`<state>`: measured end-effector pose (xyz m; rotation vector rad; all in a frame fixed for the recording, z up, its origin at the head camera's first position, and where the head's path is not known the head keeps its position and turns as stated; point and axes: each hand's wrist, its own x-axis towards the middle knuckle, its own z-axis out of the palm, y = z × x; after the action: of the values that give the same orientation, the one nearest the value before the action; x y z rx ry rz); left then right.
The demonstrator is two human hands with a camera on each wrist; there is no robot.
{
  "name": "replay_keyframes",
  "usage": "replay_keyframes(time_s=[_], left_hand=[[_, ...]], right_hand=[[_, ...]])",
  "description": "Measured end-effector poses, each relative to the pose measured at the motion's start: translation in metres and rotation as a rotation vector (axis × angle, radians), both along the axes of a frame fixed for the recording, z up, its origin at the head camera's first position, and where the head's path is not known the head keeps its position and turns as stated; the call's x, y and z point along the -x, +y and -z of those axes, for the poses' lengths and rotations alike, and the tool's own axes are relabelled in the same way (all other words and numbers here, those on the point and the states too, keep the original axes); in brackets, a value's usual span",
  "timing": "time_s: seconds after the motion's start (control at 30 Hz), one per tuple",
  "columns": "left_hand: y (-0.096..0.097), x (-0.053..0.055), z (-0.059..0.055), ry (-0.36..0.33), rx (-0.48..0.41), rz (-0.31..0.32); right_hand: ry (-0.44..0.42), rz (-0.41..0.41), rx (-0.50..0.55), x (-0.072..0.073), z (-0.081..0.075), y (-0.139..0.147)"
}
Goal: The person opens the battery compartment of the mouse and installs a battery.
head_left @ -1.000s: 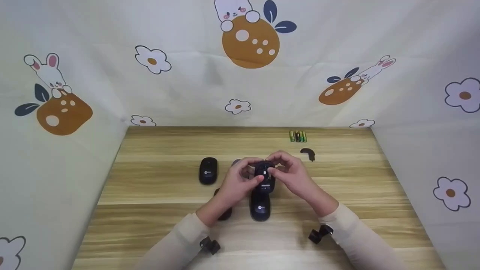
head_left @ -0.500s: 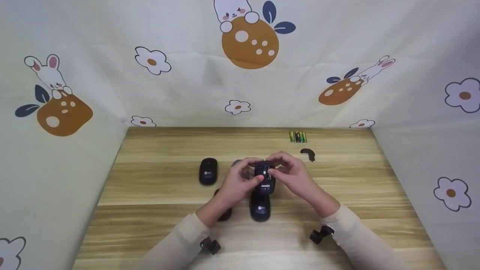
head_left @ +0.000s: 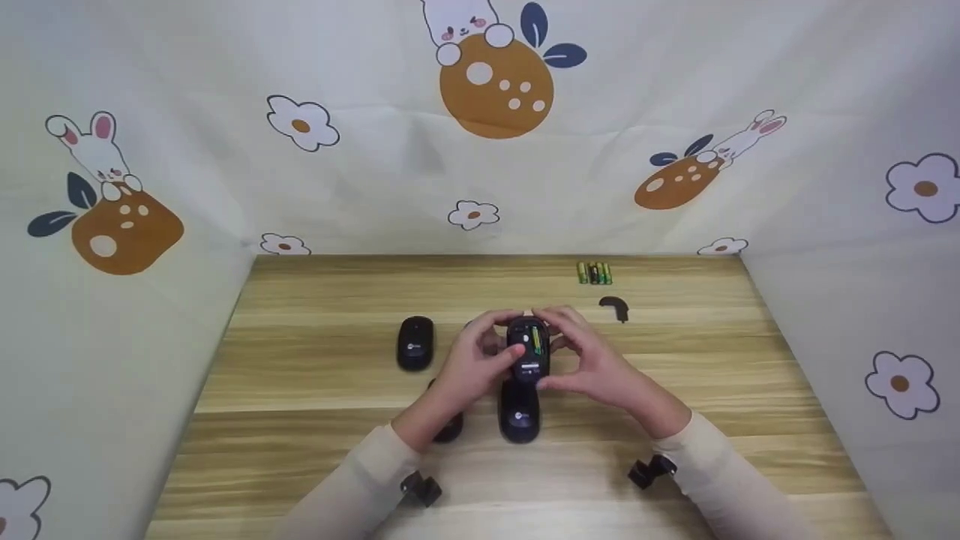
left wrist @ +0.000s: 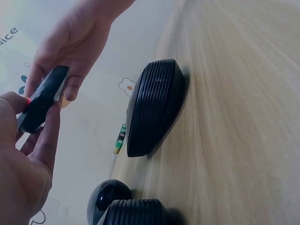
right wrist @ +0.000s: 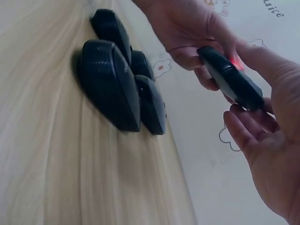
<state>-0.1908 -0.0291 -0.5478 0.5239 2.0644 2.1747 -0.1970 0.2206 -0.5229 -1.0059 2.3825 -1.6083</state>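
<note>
Gripping an upturned mouse (head_left: pixel 529 367) between them, both hands hold it above the desk (head_left: pixel 697 360), as the two wrist views confirm. The left hand (head_left: pixel 476 361) clasps the mouse's left flank, with its thumb across the underside; the right hand (head_left: pixel 596 366) spans the right side, with its fingertips at the far end and its thumb at the near right corner. In the head view, the mouse's long axis runs away from the person, and the exposed bay faces up with one green battery (head_left: pixel 537 341) lying lengthwise in its right half. The governing relation appears to be that between this bay and a curved dark piece (head_left: pixel 616 308), probably a battery cover: the piece lies on the desk beyond the mouse and to its right, apart from both hands, with the right hand clearly the nearer. Past it, close to the far edge of the desk, stands a row of spare batteries (head_left: pixel 595 273), and the printed backdrop (head_left: pixel 375 172) rises just behind that edge. Bare wood extends to the right of the right hand, giving that side the freer room. The left side is more crowded: a left mouse (head_left: pixel 416 343) lies beside the left hand, a partly hidden mouse (head_left: pixel 449 430) lies below the left forearm, and a near mouse (head_left: pixel 520 417) sits below the held one in the head view.
</note>
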Motion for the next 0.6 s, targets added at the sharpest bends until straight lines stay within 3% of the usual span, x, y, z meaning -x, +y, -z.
replay_keyframes(time_s=[0.23, 0.4, 0.6], left_hand=[[0.007, 0.006, -0.001, 0.001, 0.029, 0.011], [0.008, 0.011, -0.006, 0.009, 0.089, 0.080], [0.009, 0.017, -0.010, 0.002, 0.172, 0.183]], right_hand=[[0.009, 0.043, -0.118, 0.000, 0.002, 0.005], [-0.030, 0.075, -0.113, 0.004, 0.004, 0.013], [0.007, 0.099, -0.089, 0.010, 0.005, 0.021]])
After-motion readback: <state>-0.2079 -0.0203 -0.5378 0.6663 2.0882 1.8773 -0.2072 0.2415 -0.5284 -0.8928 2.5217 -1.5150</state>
